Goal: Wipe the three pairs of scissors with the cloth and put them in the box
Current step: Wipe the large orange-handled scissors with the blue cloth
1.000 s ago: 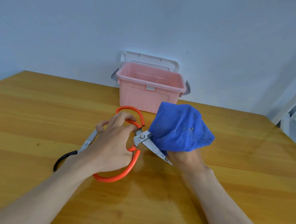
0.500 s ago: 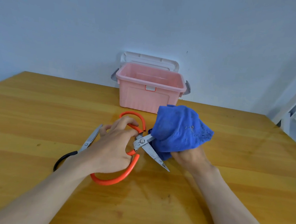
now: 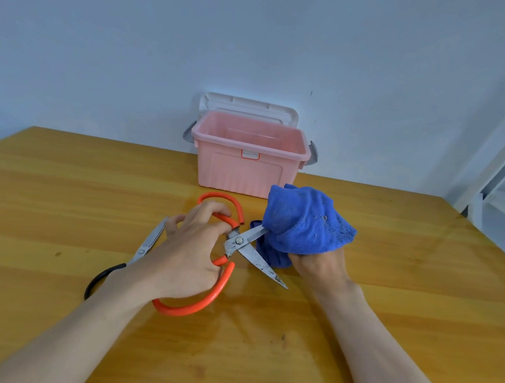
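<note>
My left hand (image 3: 190,252) grips the orange-handled scissors (image 3: 218,281) by their loops, blades spread apart above the table. My right hand (image 3: 319,263) holds the bunched blue cloth (image 3: 303,221), which wraps the upper blade; the lower blade points free toward the lower right. A second pair of scissors with black handles (image 3: 139,253) lies on the table behind my left wrist, partly hidden. The open pink box (image 3: 240,172) stands at the back near the wall, its white lid (image 3: 248,107) tipped up behind it. A third pair is not visible.
The wooden table (image 3: 387,290) runs to a right edge near a white frame (image 3: 498,166). The pale wall stands directly behind the box.
The cloth in my right hand has slid along the upper blade, and both hands with the orange scissors have shifted slightly. The black-handled scissors have stayed put.
</note>
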A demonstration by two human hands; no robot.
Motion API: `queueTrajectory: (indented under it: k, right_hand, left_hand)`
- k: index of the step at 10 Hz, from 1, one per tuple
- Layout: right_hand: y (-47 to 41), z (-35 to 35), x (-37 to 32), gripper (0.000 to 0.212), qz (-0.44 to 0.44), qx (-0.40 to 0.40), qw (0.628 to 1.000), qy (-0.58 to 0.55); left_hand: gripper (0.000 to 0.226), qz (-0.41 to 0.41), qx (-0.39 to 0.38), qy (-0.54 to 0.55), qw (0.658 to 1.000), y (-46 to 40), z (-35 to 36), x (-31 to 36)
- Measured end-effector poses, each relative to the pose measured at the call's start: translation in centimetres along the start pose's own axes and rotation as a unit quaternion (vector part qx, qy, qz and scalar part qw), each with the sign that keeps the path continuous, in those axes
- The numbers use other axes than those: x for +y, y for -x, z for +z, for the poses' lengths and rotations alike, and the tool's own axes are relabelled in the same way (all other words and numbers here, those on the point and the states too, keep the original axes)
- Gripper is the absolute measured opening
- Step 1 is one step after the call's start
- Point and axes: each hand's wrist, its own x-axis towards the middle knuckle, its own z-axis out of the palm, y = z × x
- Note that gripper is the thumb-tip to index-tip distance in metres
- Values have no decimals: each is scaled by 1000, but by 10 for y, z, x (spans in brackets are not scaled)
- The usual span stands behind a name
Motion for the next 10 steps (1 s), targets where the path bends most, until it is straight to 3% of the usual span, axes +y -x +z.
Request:
queueTrajectory:
  k: [1, 2, 3, 4, 5, 6, 7, 8, 9, 10]
  right_hand:
    - [-7, -13, 6, 27, -164, -36, 812, 558]
    - [-6, -18, -5, 11, -169, -43, 793, 584]
    - [6, -9, -10, 35, -71, -83, 919, 378]
    - [-1, -15, -2, 78, -52, 47, 980, 189]
    - [-5, -19, 4, 75, -159, 107, 914, 359]
    - [-5, -22, 5, 40, -294, 52, 805, 514]
    - [-8, -24, 2, 34, -227, 17, 801, 553]
    - [-12, -29, -4, 27, -292, 80, 757, 579]
    - [0, -18, 5, 45, -205, 95, 788, 573]
    - [-2, -22, 12, 37, -184, 72, 776, 599]
  left_hand:
    - [45, -1, 3, -14, 1000, -2, 1, 0]
    - [43, -1, 14, -2, 1000, -3, 3, -4]
    - [47, -5, 14, -6, 1000, -4, 5, -8]
    - [49, -5, 12, -21, 1000, -6, 6, -9]
    - [49, 7, 15, -29, 999, -6, 6, -9]
    - [53, -4, -14, -3, 1000, -4, 5, -7]
    - [54, -6, -14, -18, 1000, -3, 1, -7]
    - [50, -12, 2, -29, 1000, -2, -1, -12]
    - [51, -15, 29, -34, 999, -3, -1, -14]
    - [50, -15, 62, -20, 998, -5, 3, -12]
